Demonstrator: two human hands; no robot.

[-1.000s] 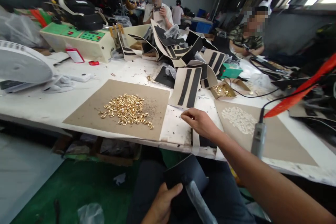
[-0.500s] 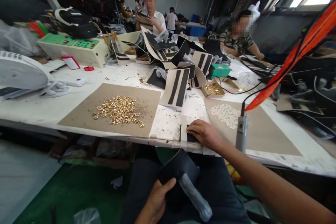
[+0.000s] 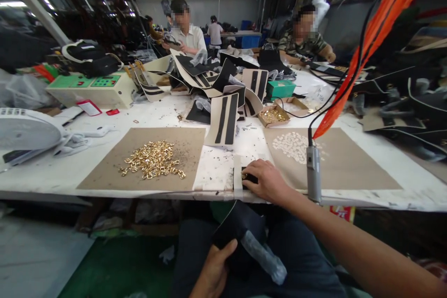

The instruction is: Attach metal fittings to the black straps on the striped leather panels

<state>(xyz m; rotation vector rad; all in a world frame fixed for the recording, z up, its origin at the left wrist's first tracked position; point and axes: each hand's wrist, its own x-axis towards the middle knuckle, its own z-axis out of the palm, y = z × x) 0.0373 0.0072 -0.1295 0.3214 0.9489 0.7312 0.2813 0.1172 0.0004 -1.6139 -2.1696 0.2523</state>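
My right hand [image 3: 264, 180] rests at the table's front edge with its fingers curled down on a small dark block [image 3: 248, 178]; a gold fitting shows at the fingertips. My left hand [image 3: 212, 273] is in my lap, thumb and fingers closed on a black leather piece [image 3: 237, 230] with a clear plastic sleeve [image 3: 263, 256] lying across it. A heap of gold metal fittings [image 3: 151, 165] lies on a brown cardboard sheet [image 3: 104, 172] to the left. A patch of small white pieces [image 3: 291, 146] lies on another cardboard sheet [image 3: 356, 167] to the right.
A grey tool [image 3: 313, 172] hangs on an orange-wrapped cable [image 3: 359, 56] just right of my right hand. Cream and black striped panels [image 3: 223, 118] pile up mid-table beside a small box of gold parts [image 3: 273, 116]. A beige control box [image 3: 94, 88] stands far left. Other people work across the table.
My right hand drew back from mid-table to the front edge and settled on the dark block. The view tilted up. My left hand kept hold of the black piece.
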